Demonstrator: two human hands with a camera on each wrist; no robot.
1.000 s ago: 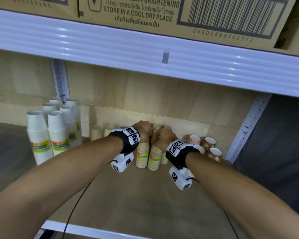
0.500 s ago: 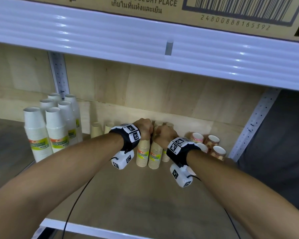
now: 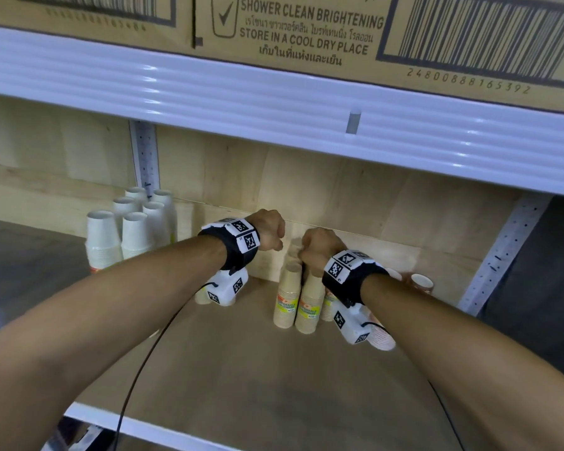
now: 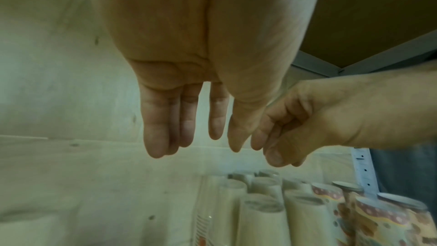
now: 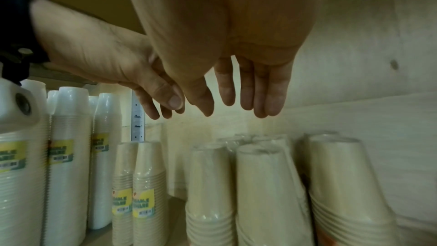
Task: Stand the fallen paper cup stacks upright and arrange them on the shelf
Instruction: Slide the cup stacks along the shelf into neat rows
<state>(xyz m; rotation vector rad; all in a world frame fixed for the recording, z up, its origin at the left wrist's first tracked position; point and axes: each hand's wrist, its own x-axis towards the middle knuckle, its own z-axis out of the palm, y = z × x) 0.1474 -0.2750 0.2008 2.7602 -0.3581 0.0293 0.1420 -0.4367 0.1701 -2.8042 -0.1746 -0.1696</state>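
Wrist views show the left hand point(image 4: 189, 74) and right hand point(image 5: 236, 44) hanging empty, fingers loosely straight, above the upright tan cup stacks point(image 3: 298, 297) at the shelf point(image 3: 241, 369) back; that group looks set, so next comes reaching for any stack lying down

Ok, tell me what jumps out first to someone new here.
Two bare hands, the left hand and right hand, hang open over a cluster of tan cup stacks standing mid-shelf. White cup stacks stand at the left, and a printed cardboard box sits on the shelf above.
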